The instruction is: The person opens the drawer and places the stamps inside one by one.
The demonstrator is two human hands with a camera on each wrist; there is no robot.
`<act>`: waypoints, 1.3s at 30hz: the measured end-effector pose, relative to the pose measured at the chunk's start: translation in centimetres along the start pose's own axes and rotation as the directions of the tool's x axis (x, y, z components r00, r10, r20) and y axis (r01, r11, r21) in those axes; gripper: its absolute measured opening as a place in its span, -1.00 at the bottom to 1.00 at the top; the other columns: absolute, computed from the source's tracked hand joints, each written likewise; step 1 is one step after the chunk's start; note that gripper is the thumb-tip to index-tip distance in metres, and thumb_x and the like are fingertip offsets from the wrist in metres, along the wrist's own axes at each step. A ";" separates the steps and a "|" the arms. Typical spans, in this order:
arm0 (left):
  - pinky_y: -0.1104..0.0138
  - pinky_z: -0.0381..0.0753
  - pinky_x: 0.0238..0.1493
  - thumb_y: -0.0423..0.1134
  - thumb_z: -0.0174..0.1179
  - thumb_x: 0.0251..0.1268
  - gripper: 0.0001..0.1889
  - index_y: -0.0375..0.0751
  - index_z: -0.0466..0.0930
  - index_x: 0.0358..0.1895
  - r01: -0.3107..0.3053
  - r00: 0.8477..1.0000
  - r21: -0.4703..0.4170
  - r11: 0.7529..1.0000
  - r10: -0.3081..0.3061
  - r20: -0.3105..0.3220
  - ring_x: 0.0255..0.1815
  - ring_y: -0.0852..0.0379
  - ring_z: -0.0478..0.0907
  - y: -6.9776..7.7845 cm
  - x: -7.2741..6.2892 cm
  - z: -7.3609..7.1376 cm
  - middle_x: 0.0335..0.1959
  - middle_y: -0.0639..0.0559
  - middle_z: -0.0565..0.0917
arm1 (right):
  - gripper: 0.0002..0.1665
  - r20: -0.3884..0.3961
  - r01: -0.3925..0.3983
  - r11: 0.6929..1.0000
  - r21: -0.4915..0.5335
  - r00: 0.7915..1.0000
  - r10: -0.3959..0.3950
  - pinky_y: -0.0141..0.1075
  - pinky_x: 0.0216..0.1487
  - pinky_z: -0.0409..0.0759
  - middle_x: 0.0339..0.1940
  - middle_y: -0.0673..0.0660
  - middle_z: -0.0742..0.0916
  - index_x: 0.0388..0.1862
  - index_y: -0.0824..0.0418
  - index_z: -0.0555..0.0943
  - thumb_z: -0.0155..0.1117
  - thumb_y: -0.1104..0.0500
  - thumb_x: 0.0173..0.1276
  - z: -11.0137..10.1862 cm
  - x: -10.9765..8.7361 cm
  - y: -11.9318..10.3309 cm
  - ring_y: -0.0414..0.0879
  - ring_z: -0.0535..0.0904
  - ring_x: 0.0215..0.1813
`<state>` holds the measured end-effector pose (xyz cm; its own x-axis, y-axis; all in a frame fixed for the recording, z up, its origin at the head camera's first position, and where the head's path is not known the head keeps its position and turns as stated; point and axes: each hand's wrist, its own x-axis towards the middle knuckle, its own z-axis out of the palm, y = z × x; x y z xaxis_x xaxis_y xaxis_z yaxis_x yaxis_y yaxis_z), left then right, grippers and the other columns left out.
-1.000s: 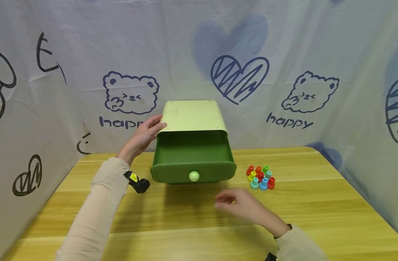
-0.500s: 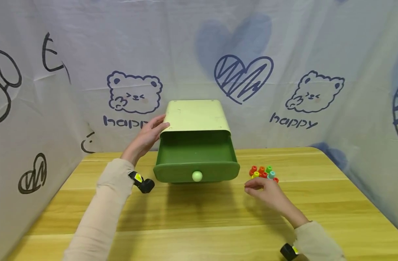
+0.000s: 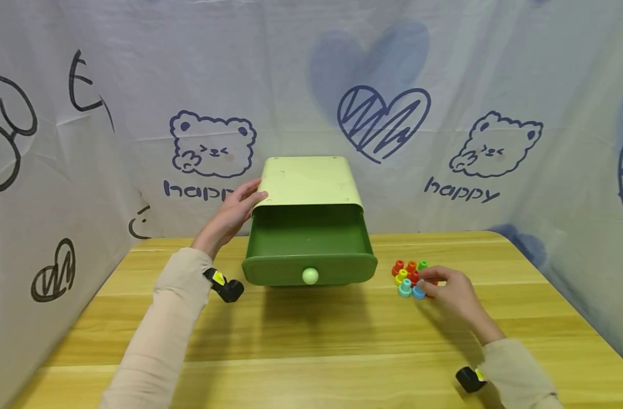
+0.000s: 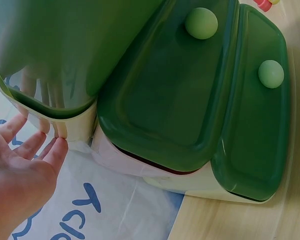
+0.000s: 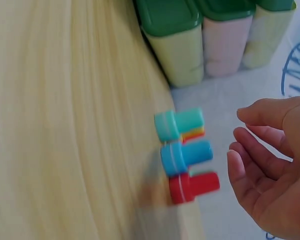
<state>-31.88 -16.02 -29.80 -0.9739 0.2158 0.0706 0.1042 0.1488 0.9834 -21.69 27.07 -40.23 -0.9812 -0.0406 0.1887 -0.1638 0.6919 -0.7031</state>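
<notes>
A drawer cabinet (image 3: 311,182) with a pale yellow top stands at the table's back. Its green top drawer (image 3: 275,270) is pulled out, with a pale round knob (image 3: 310,276) in front. My left hand (image 3: 234,210) rests against the cabinet's upper left side, fingertips on the wall in the left wrist view. To the right, my right hand (image 3: 456,292) hovers at a cluster of small toy stamps, its fingers loosely bent. In the right wrist view, a teal stamp (image 5: 180,123), a blue stamp (image 5: 187,156) and a red stamp (image 5: 192,187) stand before the fingertips, with nothing between thumb and fingers.
Below the pulled-out drawer, the left wrist view shows a middle drawer (image 4: 165,95) and a lower drawer (image 4: 252,120), both pushed in. A printed white cloth (image 3: 301,74) hangs behind the wooden table (image 3: 311,363) and along its sides.
My right hand has moved right from in front of the drawer to the stamps. The left hand has stayed on the cabinet, and the head view has shifted slightly.
</notes>
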 end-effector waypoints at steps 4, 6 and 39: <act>0.10 -0.02 0.48 -0.08 0.04 0.47 -0.32 -0.14 -0.01 0.54 0.000 1.000 0.007 1.000 0.000 0.002 0.51 -0.04 -0.04 0.0 0.0 0.0 0.54 -0.13 0.01 | -0.71 -0.025 -0.008 1.000 -0.018 1.000 0.008 -0.10 -0.12 0.59 -0.13 0.30 0.72 -0.07 0.43 0.64 0.33 0.29 0.28 -0.6 0.2 1.0 0.22 0.59 -0.03; 0.10 -0.03 0.48 -0.08 0.04 0.47 -0.31 -0.14 -0.01 0.54 0.001 1.000 0.006 1.000 -0.001 0.004 0.52 -0.04 -0.04 0.0 0.0 -0.1 0.54 -0.13 0.01 | -0.71 -0.021 -0.017 1.000 -0.017 1.000 0.017 -0.15 -0.16 0.59 -0.14 0.30 0.71 -0.07 0.45 0.63 0.33 0.30 0.27 -0.8 0.3 1.6 0.22 0.59 -0.04; 0.05 -0.02 0.47 -0.04 0.06 0.46 -0.32 -0.09 0.03 0.53 0.012 1.000 0.015 1.000 -0.012 -0.013 0.51 -0.05 -0.04 -0.1 0.0 -0.1 0.54 -0.10 0.03 | -0.61 0.110 -0.117 0.993 0.003 0.987 0.116 -0.31 -0.33 0.60 -0.22 0.25 0.70 -0.04 0.50 0.58 0.39 0.28 0.22 -1.7 1.6 3.9 0.00 0.59 -0.22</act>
<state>-31.92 -16.13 -29.89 -0.9775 0.2018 0.0610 0.0954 0.1655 0.9816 -23.72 30.91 -41.49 -0.9988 -0.0392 0.0288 -0.0479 0.6897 -0.7225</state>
